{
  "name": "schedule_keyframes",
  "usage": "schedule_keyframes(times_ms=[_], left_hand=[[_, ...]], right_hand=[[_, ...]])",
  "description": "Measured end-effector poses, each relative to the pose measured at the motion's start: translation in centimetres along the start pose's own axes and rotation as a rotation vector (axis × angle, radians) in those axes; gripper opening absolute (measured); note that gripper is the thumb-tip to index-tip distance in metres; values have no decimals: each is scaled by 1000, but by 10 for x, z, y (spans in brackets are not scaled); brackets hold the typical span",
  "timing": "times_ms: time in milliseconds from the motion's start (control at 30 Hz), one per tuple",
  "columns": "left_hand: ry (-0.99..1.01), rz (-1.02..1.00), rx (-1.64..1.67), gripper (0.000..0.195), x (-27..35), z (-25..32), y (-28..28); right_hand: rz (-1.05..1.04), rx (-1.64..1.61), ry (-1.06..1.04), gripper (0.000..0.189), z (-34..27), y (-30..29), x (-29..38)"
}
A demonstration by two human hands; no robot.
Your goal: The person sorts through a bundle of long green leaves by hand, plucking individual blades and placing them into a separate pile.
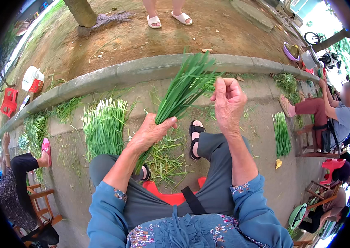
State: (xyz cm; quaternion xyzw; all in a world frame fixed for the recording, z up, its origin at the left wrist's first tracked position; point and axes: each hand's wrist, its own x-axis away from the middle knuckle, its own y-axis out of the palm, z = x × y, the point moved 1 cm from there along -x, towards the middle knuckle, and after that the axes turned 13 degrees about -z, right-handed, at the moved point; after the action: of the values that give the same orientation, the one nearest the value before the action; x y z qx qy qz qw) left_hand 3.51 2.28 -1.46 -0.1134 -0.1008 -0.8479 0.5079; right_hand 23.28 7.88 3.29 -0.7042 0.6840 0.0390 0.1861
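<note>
My left hand (151, 131) grips a bunch of green garlic chives (182, 88), or similar long flat leaves, in front of my knees. The leaves fan out towards the kerb, and the other end hangs down by my left shin. To the right of the bunch my right hand (229, 102) is raised, its fingers curled in and the thumb against them. I make out nothing in it. On the pavement left of my left hand lies a large neat stack of chives (105, 131), pale ends towards the kerb. Loose trimmings (167, 158) lie scattered between my feet.
A concrete kerb (137, 68) runs across ahead, with bare soil beyond. Someone in white slides (182, 18) stands there. Seated people flank me; another chive stack (282, 135) lies right. A white bucket (33, 79) and red stool (9, 102) are left. I sit on a red seat (165, 195).
</note>
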Motion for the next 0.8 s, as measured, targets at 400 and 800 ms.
schedule_keyframes(times_ms=[400,800], left_hand=[[-17,-119,149,38,2,1,1],[-36,-159,92,38,3,0,3]], right_hand=[[-85,431,-333,19,-13,4,-2],[-51,672,-365,16,1,3,0]])
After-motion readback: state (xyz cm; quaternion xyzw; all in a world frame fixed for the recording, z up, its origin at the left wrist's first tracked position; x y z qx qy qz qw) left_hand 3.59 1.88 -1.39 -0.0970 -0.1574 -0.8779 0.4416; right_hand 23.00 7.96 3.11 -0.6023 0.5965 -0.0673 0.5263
